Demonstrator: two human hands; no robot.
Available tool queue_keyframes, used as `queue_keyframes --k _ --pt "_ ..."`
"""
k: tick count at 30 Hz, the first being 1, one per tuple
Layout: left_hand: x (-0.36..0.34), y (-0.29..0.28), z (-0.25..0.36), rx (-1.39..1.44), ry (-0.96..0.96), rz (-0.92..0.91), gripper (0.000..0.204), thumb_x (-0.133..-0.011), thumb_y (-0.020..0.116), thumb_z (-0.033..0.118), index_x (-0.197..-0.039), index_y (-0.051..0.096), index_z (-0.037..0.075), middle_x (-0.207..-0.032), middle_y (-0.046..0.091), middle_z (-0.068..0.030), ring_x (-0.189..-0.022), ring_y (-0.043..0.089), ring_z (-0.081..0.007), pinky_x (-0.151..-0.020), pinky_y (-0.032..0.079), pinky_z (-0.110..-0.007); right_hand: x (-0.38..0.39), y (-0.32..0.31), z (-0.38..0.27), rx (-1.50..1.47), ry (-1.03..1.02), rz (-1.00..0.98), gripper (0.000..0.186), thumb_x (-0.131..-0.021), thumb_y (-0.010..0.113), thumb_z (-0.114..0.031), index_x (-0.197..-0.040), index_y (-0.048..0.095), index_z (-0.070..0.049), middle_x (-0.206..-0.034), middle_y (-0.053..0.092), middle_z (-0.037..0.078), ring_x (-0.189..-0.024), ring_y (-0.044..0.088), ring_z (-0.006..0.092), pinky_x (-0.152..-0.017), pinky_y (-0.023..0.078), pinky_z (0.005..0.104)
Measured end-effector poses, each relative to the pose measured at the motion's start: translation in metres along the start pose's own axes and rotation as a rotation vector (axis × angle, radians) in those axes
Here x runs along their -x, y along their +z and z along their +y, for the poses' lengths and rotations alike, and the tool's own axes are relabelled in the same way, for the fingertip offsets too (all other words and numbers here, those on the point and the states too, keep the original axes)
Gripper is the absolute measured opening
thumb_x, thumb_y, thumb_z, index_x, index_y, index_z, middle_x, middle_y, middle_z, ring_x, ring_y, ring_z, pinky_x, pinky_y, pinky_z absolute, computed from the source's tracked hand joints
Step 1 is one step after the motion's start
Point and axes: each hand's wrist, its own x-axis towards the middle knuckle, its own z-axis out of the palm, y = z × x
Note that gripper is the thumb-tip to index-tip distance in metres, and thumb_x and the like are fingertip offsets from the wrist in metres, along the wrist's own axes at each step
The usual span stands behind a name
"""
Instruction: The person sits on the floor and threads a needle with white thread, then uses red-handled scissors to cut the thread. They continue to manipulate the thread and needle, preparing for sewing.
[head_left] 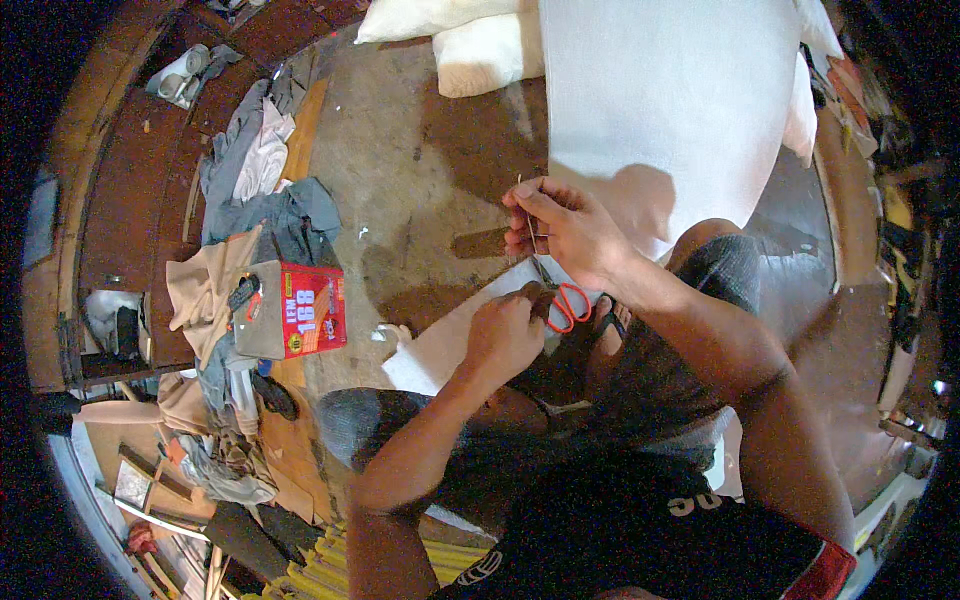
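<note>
My right hand (572,226) is raised over my lap, fingers pinched on a thin pale thread (534,243); whether a needle is with it I cannot make out. Just below, my left hand (505,335) is closed around orange-handled scissors (568,306) near their pivot, blades pointing up toward the thread. A white piece of cloth (433,355) lies under my hands, partly hidden by them. A large white fabric piece (660,90) spreads from beyond my knees to the upper edge.
White stuffed pillows (485,60) lie at the top. To my left, a red and silver square tin (305,335) with small items on it sits among piled grey, tan and pink cloths (265,150) beside wooden shelving (130,190). My bent knees and sandalled foot are below the white fabric.
</note>
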Motion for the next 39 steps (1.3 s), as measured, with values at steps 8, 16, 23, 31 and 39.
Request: queue_keyframes --k 8,16,23,31,39 --pt "0.000 -0.008 -0.008 0.037 0.001 0.011 0.022 -0.081 0.062 0.009 -0.101 0.065 0.001 -0.089 0.067 -0.0241 -0.085 0.067 -0.0396 -0.073 0.054 -0.047 0.000 0.000 0.004 0.541 -0.327 0.034 0.018 -0.098 0.060 -0.021 -0.096 0.066 -0.004 -0.080 0.065 0.004 -0.070 0.060 0.0154 -0.059 0.047 0.0306" --pt "-0.003 -0.058 -0.011 0.680 0.068 0.535 0.021 -0.097 0.058 0.009 -0.114 0.065 0.000 -0.097 0.070 -0.0064 -0.091 0.065 -0.0144 -0.081 0.051 -0.029 0.023 0.018 0.000 1.352 -0.803 -0.011 0.010 -0.091 0.062 -0.009 -0.097 0.062 -0.001 -0.083 0.064 0.018 -0.077 0.064 0.0395 -0.064 0.051 0.0442" --pt "-0.007 -0.043 -0.035 0.484 0.056 0.600 0.015 -0.096 0.059 0.008 -0.105 0.068 0.000 -0.091 0.071 -0.0073 -0.085 0.064 -0.0119 -0.078 0.051 -0.027 0.024 0.015 0.016 1.582 -0.749 -0.128 0.011 -0.090 0.062 -0.011 -0.098 0.062 -0.003 -0.091 0.066 0.017 -0.084 0.065 0.0380 -0.066 0.053 0.0461" --pt "-0.009 -0.041 -0.036 0.715 0.066 0.558 0.014 -0.096 0.056 0.004 -0.100 0.068 0.000 -0.090 0.071 -0.0073 -0.084 0.065 -0.0120 -0.078 0.052 -0.028 0.025 0.023 0.015 1.341 -0.738 -0.047 0.015 -0.090 0.059 -0.018 -0.097 0.066 -0.006 -0.087 0.068 0.016 -0.081 0.066 0.0392 -0.070 0.054 0.0487" --pt "-0.052 -0.037 -0.074 0.911 -0.066 0.457 0.022 -0.097 0.059 0.023 -0.101 0.069 0.004 -0.090 0.072 -0.0078 -0.078 0.068 -0.0192 -0.068 0.052 -0.034 0.032 0.015 -0.025 1.292 -0.443 -0.511 0.012 -0.087 0.066 -0.014 -0.088 0.066 -0.002 -0.077 0.066 0.007 -0.071 0.063 0.0135 -0.064 0.049 0.0291"
